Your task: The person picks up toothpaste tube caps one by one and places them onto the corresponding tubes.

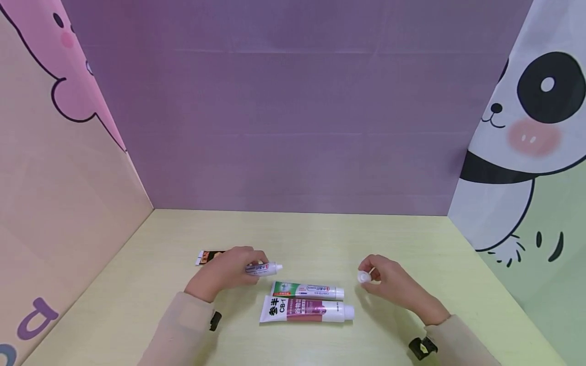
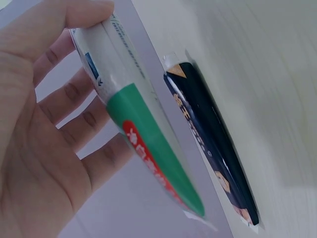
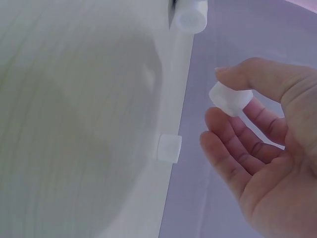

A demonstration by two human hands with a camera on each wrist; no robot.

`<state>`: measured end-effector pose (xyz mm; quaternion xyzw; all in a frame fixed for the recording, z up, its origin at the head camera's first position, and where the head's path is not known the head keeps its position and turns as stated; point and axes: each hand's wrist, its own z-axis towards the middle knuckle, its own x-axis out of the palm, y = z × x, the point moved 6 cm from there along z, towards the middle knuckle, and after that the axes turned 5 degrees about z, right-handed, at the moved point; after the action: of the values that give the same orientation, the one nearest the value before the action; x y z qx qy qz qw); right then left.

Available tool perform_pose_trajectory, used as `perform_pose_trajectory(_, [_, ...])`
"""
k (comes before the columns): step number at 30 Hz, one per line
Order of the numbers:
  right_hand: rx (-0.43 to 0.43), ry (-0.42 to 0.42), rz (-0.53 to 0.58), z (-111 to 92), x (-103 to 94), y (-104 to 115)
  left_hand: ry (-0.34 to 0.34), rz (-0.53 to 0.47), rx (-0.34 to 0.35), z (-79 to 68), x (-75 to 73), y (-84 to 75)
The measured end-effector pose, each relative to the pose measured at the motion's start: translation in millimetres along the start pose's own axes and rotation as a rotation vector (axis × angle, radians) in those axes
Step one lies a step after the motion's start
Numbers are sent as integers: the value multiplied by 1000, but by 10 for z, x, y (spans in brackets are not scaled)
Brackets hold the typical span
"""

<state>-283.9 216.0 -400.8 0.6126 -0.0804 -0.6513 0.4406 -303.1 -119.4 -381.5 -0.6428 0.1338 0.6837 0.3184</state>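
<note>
My left hand (image 1: 233,269) grips a white toothpaste tube (image 2: 133,94) with a green and red end, held above the table. A narrow white tip shows at its right end in the head view. To the right, my right hand (image 1: 393,284) pinches a small white cap (image 3: 231,97) between thumb and fingers, apart from the tube. A dark toothpaste tube (image 2: 210,144) lies beyond the left hand, partly covered by it in the head view. Another white cap (image 3: 169,148) rests on the table in the right wrist view.
Two capped toothpaste tubes lie side by side between the hands: a white and green one (image 1: 316,291) and a larger white and purple one (image 1: 306,310). A purple panel (image 1: 297,127) closes the table's (image 1: 183,223) back, with printed panels at both sides.
</note>
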Motion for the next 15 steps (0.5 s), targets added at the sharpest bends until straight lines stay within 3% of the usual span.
perform_pose_trajectory(11, [-145,-14,-17,28,74,145,21,-42,62,98,34,-233])
perform_pose_trajectory(15, [-140,-13,2,48,110,172,45,-58,77,140,69,-317])
